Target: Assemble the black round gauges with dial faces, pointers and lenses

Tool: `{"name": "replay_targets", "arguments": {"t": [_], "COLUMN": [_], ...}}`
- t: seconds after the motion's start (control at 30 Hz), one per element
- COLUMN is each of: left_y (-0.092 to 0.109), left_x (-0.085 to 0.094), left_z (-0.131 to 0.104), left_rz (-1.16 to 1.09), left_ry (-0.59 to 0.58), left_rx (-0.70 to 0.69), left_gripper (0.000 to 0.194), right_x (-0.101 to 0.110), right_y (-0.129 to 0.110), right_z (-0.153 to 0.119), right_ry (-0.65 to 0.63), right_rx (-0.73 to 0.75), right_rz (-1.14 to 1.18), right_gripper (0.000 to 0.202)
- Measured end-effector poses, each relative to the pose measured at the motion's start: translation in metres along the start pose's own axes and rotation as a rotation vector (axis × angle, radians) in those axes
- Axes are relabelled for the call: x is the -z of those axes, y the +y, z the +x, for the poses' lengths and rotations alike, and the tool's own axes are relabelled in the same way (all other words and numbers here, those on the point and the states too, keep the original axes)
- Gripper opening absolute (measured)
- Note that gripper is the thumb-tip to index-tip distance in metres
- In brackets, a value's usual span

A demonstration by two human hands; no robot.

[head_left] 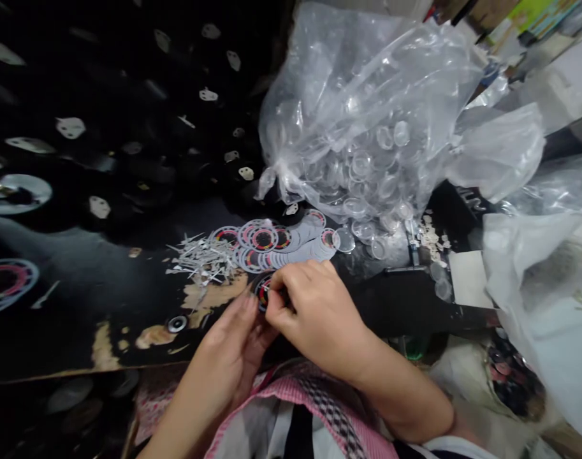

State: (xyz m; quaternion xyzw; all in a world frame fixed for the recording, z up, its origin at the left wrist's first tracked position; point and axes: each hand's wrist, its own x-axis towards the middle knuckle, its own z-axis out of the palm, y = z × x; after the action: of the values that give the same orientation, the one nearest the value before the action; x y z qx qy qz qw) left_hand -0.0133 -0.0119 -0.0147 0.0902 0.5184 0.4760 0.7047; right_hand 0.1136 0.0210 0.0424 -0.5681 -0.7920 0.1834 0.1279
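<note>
Near the front edge of the black table, my left hand (236,347) holds a small round black piece with a red and black dial (262,292). My right hand (314,312) is over the same piece, its thumb and forefinger pinched together at the dial; whatever sits between those fingertips is hidden. Just beyond my hands lie fanned-out printed dial discs (295,245). A heap of thin white pointers (207,258) lies left of the discs. A small black ring with a pale centre (177,324) rests on the table to the left.
A large clear plastic bag (367,108) spills transparent round covers (360,166) behind the discs. Black parts with pale metal plates (71,127) fill the back left. A white card (471,279) and white plastic bags (549,280) are on the right.
</note>
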Motion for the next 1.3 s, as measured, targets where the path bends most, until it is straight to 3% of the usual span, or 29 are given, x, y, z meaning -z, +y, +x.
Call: {"name": "replay_targets", "arguments": {"t": [0.1,0.17,0.23,0.3,0.43,0.53,0.6,0.73,0.83,0.93,1.0,1.13,1.3], "left_y": [-0.002,-0.001,0.002,0.005,0.011,0.013,0.014,0.017,0.018,0.017,0.016,0.012,0.01], "left_x": [0.004,0.004,0.002,-0.001,-0.004,-0.002,-0.001,-0.002,-0.001,0.003,0.006,0.01,0.007], "left_z": [0.001,0.002,0.002,0.003,0.005,0.004,0.003,0.002,0.004,0.006,0.005,-0.003,-0.004], "left_rz": [-0.015,-0.028,-0.067,-0.088,-0.094,-0.121,-0.155,-0.22,-0.158,-0.022,0.092,0.377,0.549], "left_ry": [-0.06,-0.099,-0.104,-0.105,-0.126,-0.148,-0.166,-0.139,-0.114,-0.172,-0.233,-0.291,-0.258], "left_rx": [0.019,0.011,0.005,0.02,0.1,0.168,0.191,0.172,0.095,-0.019,-0.095,-0.248,-0.325], "left_gripper": [0.038,0.036,0.035,0.034,0.027,0.027,0.026,0.021,0.023,0.026,0.031,0.039,0.037], "right_x": [0.01,0.015,0.017,0.014,0.009,0.01,0.009,-0.005,-0.013,-0.01,-0.006,-0.007,-0.021], "right_y": [0.017,0.04,0.068,0.093,0.115,0.1,0.079,0.036,0.024,0.023,0.021,0.011,0.002], "right_z": [-0.003,-0.004,-0.004,-0.001,0.0,-0.005,-0.01,-0.016,-0.017,-0.014,-0.009,0.005,0.012], "right_ry": [-0.048,0.075,0.224,0.25,0.251,0.346,0.381,0.274,0.231,0.239,0.27,0.231,0.278], "right_rx": [-0.054,-0.146,-0.296,-0.366,-0.317,-0.277,-0.162,0.187,0.301,0.285,0.175,-0.028,0.025], "right_rz": [0.259,0.318,0.161,-0.046,-0.127,-0.077,0.004,0.088,0.019,0.089,0.209,0.259,0.121], "right_gripper": [0.01,0.013,0.02,0.034,0.033,0.029,0.029,0.028,0.027,0.021,0.019,0.041,0.051]}}
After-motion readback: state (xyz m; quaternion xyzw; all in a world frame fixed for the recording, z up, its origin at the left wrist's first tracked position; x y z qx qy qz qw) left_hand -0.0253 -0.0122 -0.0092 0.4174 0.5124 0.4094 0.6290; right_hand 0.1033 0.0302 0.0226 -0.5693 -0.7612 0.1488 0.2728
